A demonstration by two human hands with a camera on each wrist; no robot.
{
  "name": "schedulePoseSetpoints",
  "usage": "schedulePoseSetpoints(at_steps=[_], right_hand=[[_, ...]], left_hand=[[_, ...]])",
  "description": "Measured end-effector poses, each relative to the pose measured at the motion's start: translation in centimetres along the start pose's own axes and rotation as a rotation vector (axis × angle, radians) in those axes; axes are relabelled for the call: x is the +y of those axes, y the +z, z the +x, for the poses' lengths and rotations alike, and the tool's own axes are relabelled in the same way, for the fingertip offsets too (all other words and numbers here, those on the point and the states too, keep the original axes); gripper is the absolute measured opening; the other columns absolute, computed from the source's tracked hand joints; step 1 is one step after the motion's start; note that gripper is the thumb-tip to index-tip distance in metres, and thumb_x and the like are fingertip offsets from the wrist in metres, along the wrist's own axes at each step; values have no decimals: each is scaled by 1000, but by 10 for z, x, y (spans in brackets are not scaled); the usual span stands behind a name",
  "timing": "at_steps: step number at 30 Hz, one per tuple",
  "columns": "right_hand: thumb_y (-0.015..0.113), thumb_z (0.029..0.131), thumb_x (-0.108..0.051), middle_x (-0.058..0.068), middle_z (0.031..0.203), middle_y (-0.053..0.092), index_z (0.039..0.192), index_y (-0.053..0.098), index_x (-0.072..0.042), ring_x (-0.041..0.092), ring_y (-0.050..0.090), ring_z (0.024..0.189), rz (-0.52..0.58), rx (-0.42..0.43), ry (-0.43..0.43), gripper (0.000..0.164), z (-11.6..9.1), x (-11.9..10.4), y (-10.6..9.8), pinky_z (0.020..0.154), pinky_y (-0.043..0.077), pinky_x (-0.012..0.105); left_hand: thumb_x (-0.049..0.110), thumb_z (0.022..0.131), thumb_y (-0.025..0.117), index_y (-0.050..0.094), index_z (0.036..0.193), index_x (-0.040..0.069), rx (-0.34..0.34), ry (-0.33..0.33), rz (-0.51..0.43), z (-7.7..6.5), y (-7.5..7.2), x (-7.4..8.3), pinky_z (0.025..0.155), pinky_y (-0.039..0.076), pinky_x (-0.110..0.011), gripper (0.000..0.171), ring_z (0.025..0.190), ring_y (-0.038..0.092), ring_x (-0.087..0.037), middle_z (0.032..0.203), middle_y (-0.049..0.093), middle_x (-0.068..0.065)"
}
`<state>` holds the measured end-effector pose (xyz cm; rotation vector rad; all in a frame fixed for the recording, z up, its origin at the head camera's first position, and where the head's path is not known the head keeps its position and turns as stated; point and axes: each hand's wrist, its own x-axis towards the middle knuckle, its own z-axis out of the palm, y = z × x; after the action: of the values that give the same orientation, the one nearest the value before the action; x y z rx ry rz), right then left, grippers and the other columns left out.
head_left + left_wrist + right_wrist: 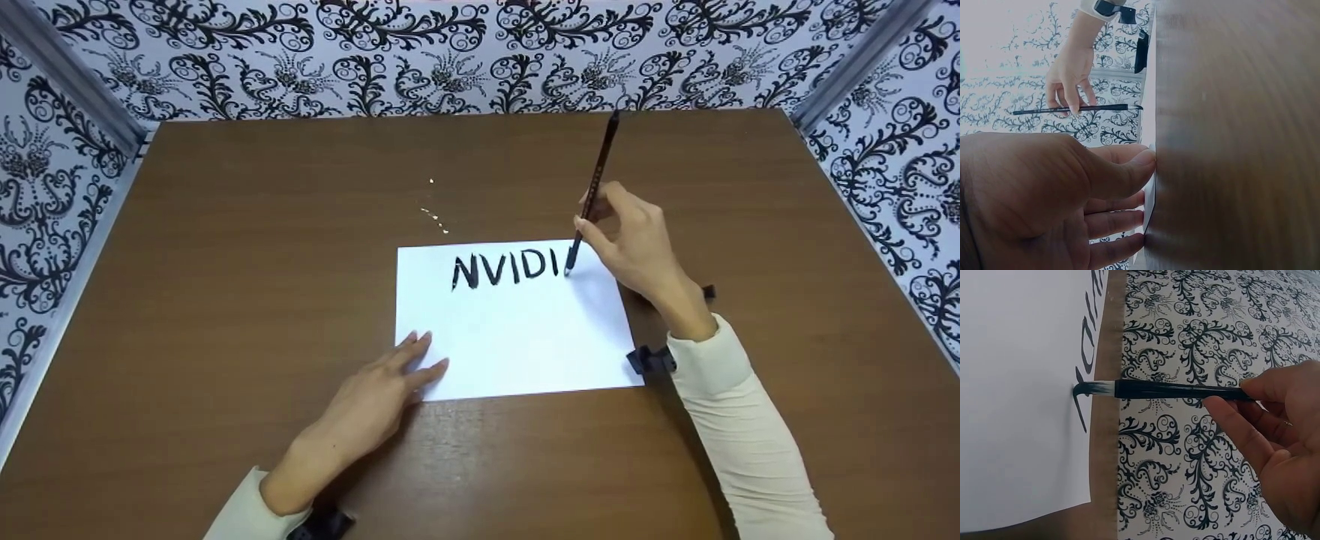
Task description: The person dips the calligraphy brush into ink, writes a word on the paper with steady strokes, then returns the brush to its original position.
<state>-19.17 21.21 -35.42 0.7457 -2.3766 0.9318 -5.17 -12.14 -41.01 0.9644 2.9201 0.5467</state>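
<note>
A white sheet of paper (517,330) lies on the brown table, with the black painted letters "NVIDI" (506,268) along its top and a slanted stroke after them. My right hand (634,232) pinches a dark paintbrush (596,176) by its handle. In the right wrist view the bristles (1095,387) are dark with paint, bent against the paper at the slanted stroke (1080,413). My left hand (379,390) rests on the paper's lower left corner, fingers spread. The left wrist view shows its thumb and fingertips (1143,157) at the sheet's edge.
Small pale flecks (435,216) lie on the table (262,285) beyond the paper. Patterned black-and-white walls (405,60) border the table's back and sides. A black wrist mount (651,360) beside the right sleeve overlaps the paper's right edge.
</note>
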Motion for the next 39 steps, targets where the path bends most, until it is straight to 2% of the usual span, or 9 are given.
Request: schedulePoseSetpoints(at_steps=[2,9,19,26,32,39], right_hand=[[69,87,-5,8,87,66,100,60,2,17,64,80,13,16,-7,18,1,-1,-2,68,54,24],[69,86,-4,8,89,66,99,60,4,18,66,82,46,156,-18,18,3,3,-9,59,53,15],[70,85,-2,10,90,66,102,60,4,24,66,83,63,184,5,21,0,18,0,62,50,9],[67,87,-2,9,91,65,102,59,5,23,66,84,53,165,8,19,-1,22,1,62,51,10],[66,88,-3,11,91,65,103,58,4,21,66,84,10,125,-23,18,-1,25,1,62,51,12],[65,89,-5,11,92,65,104,58,2,19,65,84,-36,66,-38,17,-1,24,-2,62,56,30]], left_hand=[[-3,88,62,61,129,12,-5,1,-2,0,0,0,85,51,-51,44,127,44,-39,142,44,-21],[-4,88,62,61,129,11,-9,8,-4,-1,-1,0,84,52,-48,44,128,43,-38,143,43,-21],[-4,89,61,60,130,12,-17,-3,-9,-1,0,1,84,52,-49,44,129,43,-38,143,43,-20],[-2,90,59,60,131,12,-22,-7,-22,-1,0,0,90,48,-51,43,130,41,-37,144,42,-20],[-3,91,59,60,131,12,-15,-13,-18,-1,0,1,91,47,-51,43,129,42,-38,143,43,-20],[-2,90,61,59,131,13,-14,-21,2,0,-1,2,93,46,-52,44,129,43,-37,143,44,-20]])
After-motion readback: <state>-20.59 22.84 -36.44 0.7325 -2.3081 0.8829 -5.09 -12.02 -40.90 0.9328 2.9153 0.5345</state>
